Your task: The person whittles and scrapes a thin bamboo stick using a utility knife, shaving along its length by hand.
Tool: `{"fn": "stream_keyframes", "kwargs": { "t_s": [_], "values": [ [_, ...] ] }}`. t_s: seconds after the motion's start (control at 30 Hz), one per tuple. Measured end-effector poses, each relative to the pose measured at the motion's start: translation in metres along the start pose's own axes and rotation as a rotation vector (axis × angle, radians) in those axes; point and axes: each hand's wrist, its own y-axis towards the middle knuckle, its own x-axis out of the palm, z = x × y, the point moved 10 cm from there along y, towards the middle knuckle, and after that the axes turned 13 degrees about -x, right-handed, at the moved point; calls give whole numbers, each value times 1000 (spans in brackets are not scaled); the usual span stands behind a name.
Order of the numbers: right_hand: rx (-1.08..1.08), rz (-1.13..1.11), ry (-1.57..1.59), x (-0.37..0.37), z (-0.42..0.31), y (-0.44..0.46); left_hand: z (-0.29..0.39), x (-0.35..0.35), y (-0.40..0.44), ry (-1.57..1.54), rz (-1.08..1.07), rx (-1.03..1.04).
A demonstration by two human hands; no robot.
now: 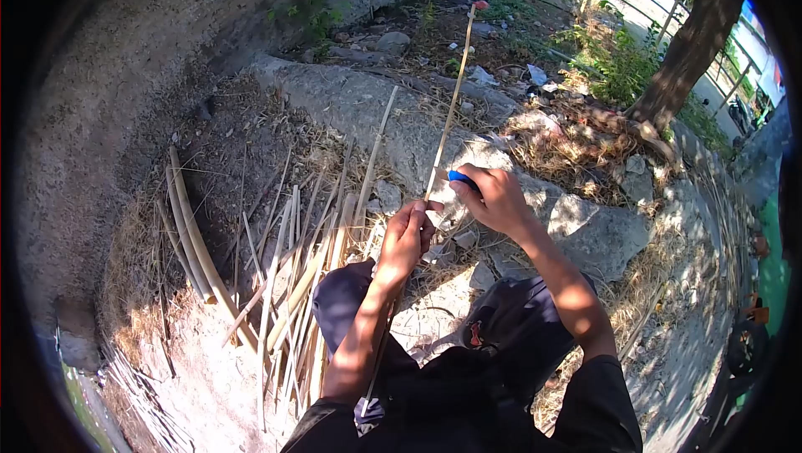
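Note:
A long thin bamboo stick [456, 94] slants up and away from me, with a red tip at its far end. My left hand [402, 240] is closed around its lower part, and the stick's tail runs down beside my left forearm. My right hand [499, 201] grips a blue-handled knife [462, 179] just above the left hand. The knife's short, pale blade lies at the stick, though its edge is too small to make out. Most of the blue handle is hidden by the fingers.
Split bamboo strips [288, 286] lie in a pile left of my knees, beside thicker curved pieces [196, 240]. A rough concrete ledge [334, 94] crosses in front. Dry grass, litter and a tree trunk [689, 43] stand beyond it. A wall [125, 77] rises at left.

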Motion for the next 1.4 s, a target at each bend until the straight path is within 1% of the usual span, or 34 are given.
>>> {"fn": "stream_keyframes", "kwargs": {
  "t_s": [0.07,0.13,0.17,0.23,0.33,0.53,0.6,0.7,0.77,0.87,1.0,1.07,1.17,1.2,1.27,1.3,1.33,1.4],
  "values": [
    [-3,1,3,-2,-2,0,3,2,-2,-21,-28,-31],
    [-15,-116,46,6,-12,3,0,3,-2,-42,-52,-66],
    [-15,-136,63,7,-18,5,-3,3,-1,-64,-74,-76],
    [-11,-135,72,13,-19,3,-6,4,0,-87,-98,-88],
    [-10,-142,97,17,-19,2,-3,5,-1,-64,-108,-51],
    [9,-204,191,26,-20,0,-3,1,-3,-58,-41,-31],
    [11,-229,217,31,-19,-2,3,-1,-4,42,9,52],
    [-2,-236,215,34,-17,-3,-1,-2,-3,12,-17,46],
    [-29,-198,241,31,-19,-2,-1,-1,-4,19,-29,44],
    [-25,-225,227,30,-20,-1,0,-1,-7,34,-35,35],
    [-23,-206,214,31,-20,-2,3,0,-12,20,-57,3],
    [-47,-145,186,28,-21,-3,4,1,-13,10,-60,-6],
    [-53,-127,151,23,-26,0,6,2,-15,-16,-87,-6],
    [-56,-124,149,22,-23,1,7,2,-15,-4,-90,-7],
    [42,-72,123,18,1,0,5,2,-20,9,-94,-6],
    [-32,66,92,2,4,7,1,6,-24,-5,-128,-29],
    [51,4,106,2,17,5,-1,11,-26,-20,-162,-49],
    [57,-2,65,0,20,3,5,12,-31,0,-125,-63]
  ]
}}
